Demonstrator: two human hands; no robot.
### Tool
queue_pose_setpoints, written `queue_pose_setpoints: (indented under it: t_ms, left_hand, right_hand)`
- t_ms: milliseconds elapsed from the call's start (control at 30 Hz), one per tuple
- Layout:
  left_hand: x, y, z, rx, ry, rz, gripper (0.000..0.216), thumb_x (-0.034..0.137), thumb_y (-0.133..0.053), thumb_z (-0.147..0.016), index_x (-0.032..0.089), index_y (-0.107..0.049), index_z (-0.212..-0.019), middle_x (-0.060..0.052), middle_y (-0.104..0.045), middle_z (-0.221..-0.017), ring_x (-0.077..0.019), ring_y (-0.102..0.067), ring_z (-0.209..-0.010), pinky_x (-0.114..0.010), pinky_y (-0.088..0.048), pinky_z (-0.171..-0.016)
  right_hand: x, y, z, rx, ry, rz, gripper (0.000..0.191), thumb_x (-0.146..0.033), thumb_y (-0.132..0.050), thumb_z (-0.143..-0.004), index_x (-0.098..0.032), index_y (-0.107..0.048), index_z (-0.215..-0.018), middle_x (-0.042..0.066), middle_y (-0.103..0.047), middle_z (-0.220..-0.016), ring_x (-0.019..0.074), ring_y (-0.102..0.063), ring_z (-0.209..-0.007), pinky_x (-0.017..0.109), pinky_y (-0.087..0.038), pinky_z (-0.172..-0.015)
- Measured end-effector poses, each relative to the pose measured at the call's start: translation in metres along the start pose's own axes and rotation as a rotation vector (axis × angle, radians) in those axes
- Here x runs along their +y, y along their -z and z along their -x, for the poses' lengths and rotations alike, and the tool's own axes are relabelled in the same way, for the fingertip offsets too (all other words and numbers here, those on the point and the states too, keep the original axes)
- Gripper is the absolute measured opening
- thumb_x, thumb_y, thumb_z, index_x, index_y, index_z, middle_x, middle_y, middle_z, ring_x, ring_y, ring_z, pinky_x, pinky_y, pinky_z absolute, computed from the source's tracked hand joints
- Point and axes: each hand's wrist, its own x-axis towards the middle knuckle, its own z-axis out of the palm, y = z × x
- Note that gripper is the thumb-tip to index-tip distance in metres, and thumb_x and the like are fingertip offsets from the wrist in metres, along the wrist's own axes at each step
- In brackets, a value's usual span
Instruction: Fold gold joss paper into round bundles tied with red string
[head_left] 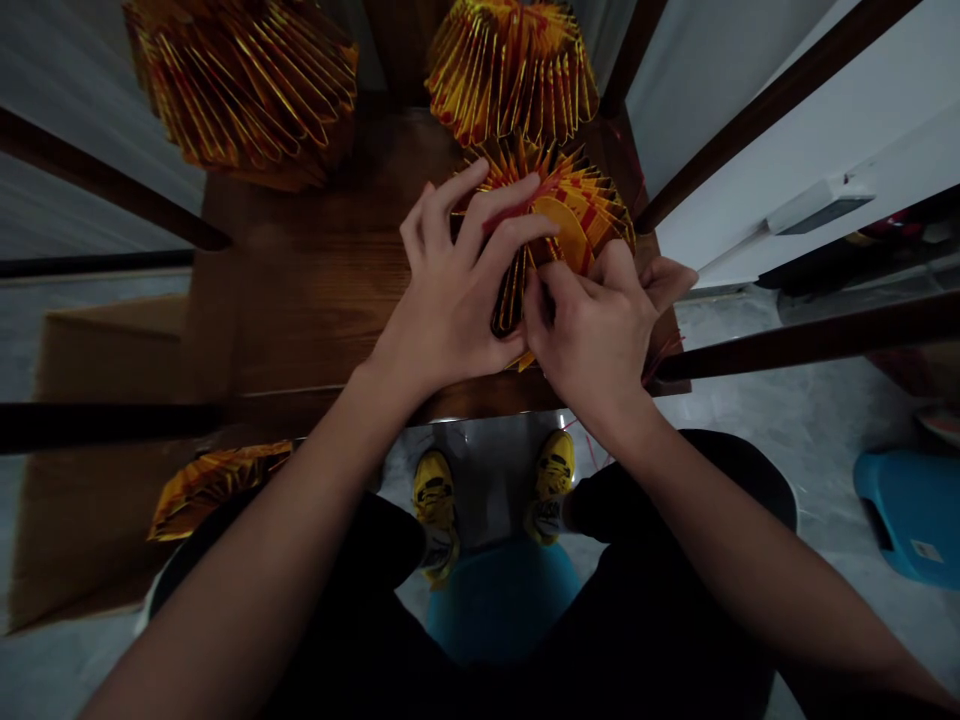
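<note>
A round pleated paper ornament [600, 205] in gold, yellow and red rests near the right front of a dark wooden board. My left hand [465, 270] lies over its left side with the fingers spread across the folds. At its near edge my right hand [592, 310] is closed, thumb and forefinger pinched against the paper. What sits between those fingertips is hidden. Just behind stands another pleated gold ornament [514, 75], and a larger one [247, 90] is at the back left.
Dark wooden bars rise around the wooden board [315, 290]. A cardboard box [82, 480] stands at lower left, beside another folded gold paper piece [217, 485]. On the floor at right is a blue plastic stool [915, 510]. Red strings hang near the board's right corner.
</note>
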Motion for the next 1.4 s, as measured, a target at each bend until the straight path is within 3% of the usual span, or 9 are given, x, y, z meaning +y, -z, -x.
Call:
queue_pose_setpoints:
  t_ms: [133,267,433,667,833,967,1067,1233,1400]
  left_hand:
    - [-0.003,0.001,0.002,0.017,-0.007,0.035,0.082,0.046,-0.073,-0.089,0.031,-0.033,-0.159,-0.008,-0.046,-0.172,-0.041,-0.031,-0.161,-0.066,-0.026,-0.128]
    - [-0.004,0.003,0.004,0.031,-0.006,0.059,0.093,0.049,-0.072,-0.093,0.032,-0.016,-0.165,-0.008,-0.044,-0.172,-0.0368,-0.032,-0.162,-0.061,-0.026,-0.133]
    - [-0.004,0.002,0.005,0.042,-0.008,0.053,0.091,0.046,-0.073,-0.092,0.028,-0.02,-0.164,-0.01,-0.046,-0.172,-0.0373,-0.033,-0.162,-0.062,-0.026,-0.133]
    - [-0.003,0.003,0.004,0.017,-0.031,0.04,0.088,0.036,-0.072,-0.085,0.03,-0.027,-0.16,-0.006,-0.042,-0.175,-0.0391,-0.03,-0.162,-0.068,-0.023,-0.132]
    - [-0.003,0.003,0.007,0.024,-0.019,0.046,0.081,0.045,-0.071,-0.091,0.031,-0.029,-0.159,-0.006,-0.043,-0.174,-0.0384,-0.03,-0.162,-0.067,-0.024,-0.132]
    - [-0.002,0.003,0.008,0.056,-0.005,0.048,0.077,0.051,-0.07,-0.095,0.035,-0.03,-0.158,-0.007,-0.046,-0.172,-0.0394,-0.032,-0.162,-0.066,-0.023,-0.132]
    - [0.0,0.002,0.009,0.036,0.026,0.038,0.083,0.054,-0.074,-0.092,0.039,-0.028,-0.159,-0.006,-0.044,-0.173,-0.0405,-0.03,-0.164,-0.066,-0.02,-0.133]
    - [0.004,-0.003,0.009,0.057,0.037,-0.006,0.083,0.057,-0.074,-0.091,0.04,-0.028,-0.158,-0.006,-0.043,-0.173,-0.0422,-0.028,-0.164,-0.068,-0.017,-0.134]
    - [0.009,-0.005,0.008,0.077,0.057,-0.07,0.075,0.052,-0.074,-0.091,0.04,-0.034,-0.154,-0.006,-0.044,-0.172,-0.0432,-0.03,-0.163,-0.069,-0.018,-0.133]
  right_hand:
    - [-0.003,0.003,-0.003,-0.054,0.016,0.069,0.034,-0.019,-0.05,-0.106,-0.024,-0.065,-0.076,0.007,-0.058,-0.062,0.0334,-0.061,-0.098,0.054,-0.043,-0.089]
    - [-0.003,0.003,-0.002,-0.026,0.04,0.137,0.036,-0.02,-0.049,-0.108,-0.022,-0.064,-0.075,0.005,-0.06,-0.062,0.0299,-0.062,-0.097,0.048,-0.039,-0.087]
    - [-0.003,-0.001,0.001,0.017,0.04,0.138,0.041,-0.026,-0.045,-0.113,-0.023,-0.066,-0.077,0.005,-0.063,-0.063,0.0264,-0.062,-0.091,0.047,-0.039,-0.087]
    - [-0.01,-0.001,-0.008,-0.113,0.012,0.142,0.031,-0.015,-0.048,-0.106,-0.023,-0.07,-0.087,0.009,-0.068,-0.071,0.0326,-0.063,-0.102,0.055,-0.042,-0.098]
    - [-0.003,0.001,-0.005,-0.022,0.091,0.072,0.03,-0.021,-0.048,-0.109,-0.024,-0.067,-0.087,0.007,-0.072,-0.074,0.0303,-0.063,-0.093,0.054,-0.046,-0.095]
    - [0.008,0.009,0.008,0.092,0.172,-0.167,0.015,-0.02,-0.052,-0.108,-0.023,-0.067,-0.111,0.009,-0.077,-0.102,0.0288,-0.068,-0.099,0.049,-0.054,-0.092]
    - [0.013,0.014,0.02,0.105,0.154,-0.298,0.025,-0.012,-0.053,-0.104,-0.023,-0.063,-0.123,0.012,-0.074,-0.117,0.0285,-0.071,-0.11,0.046,-0.059,-0.094]
    - [0.017,0.017,0.031,0.006,0.122,-0.372,0.033,-0.008,-0.053,-0.1,-0.024,-0.06,-0.128,0.01,-0.077,-0.118,0.0262,-0.074,-0.11,0.043,-0.06,-0.094]
    - [0.034,0.026,0.024,-0.202,0.062,-0.506,0.049,-0.003,-0.051,-0.093,-0.03,-0.052,-0.134,0.004,-0.082,-0.123,0.0262,-0.078,-0.114,0.049,-0.056,-0.099]
